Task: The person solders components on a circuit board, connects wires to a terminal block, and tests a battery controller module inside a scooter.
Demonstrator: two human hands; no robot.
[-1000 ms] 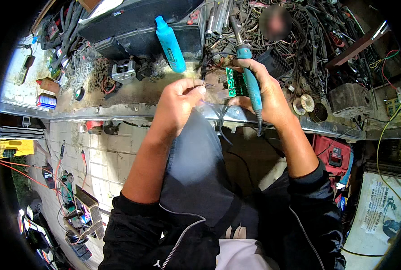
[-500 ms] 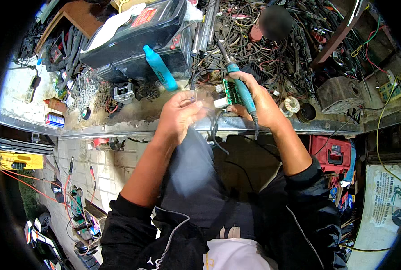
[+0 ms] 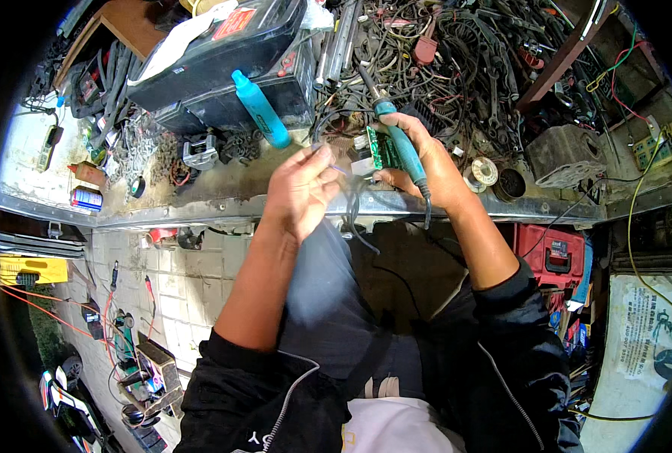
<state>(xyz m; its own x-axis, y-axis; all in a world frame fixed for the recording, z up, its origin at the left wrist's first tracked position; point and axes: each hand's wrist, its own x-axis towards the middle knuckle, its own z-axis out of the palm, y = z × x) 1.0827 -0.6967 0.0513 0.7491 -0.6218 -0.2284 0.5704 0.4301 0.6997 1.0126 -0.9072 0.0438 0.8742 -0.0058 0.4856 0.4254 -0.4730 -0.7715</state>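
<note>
My right hand point(image 3: 442, 174) grips a teal soldering iron point(image 3: 405, 151), its metal shaft pointing up and away, along with a green circuit board point(image 3: 377, 147) held upright just left of the handle. My left hand point(image 3: 302, 189) is raised at the front of the bench, thumb and forefinger pinched on what looks like a thin wire end; its other fingers are curled. Dark cables point(image 3: 355, 215) hang between my hands over the edge. A blue bottle point(image 3: 264, 113) stands just beyond my left hand.
The cluttered bench point(image 3: 215, 210) holds black battery-like cases point(image 3: 204, 79), tangled cables and wrenches, a solder spool point(image 3: 484, 172) and a metal block point(image 3: 566, 157). Below are a red toolbox point(image 3: 547, 257) at right, my legs, and tools with orange cords point(image 3: 41, 306) on the tiled floor at left.
My left hand has turned, showing more palm, with its pinched fingertips slightly farther from the bench edge. The view has shifted. My right hand still holds the iron and board.
</note>
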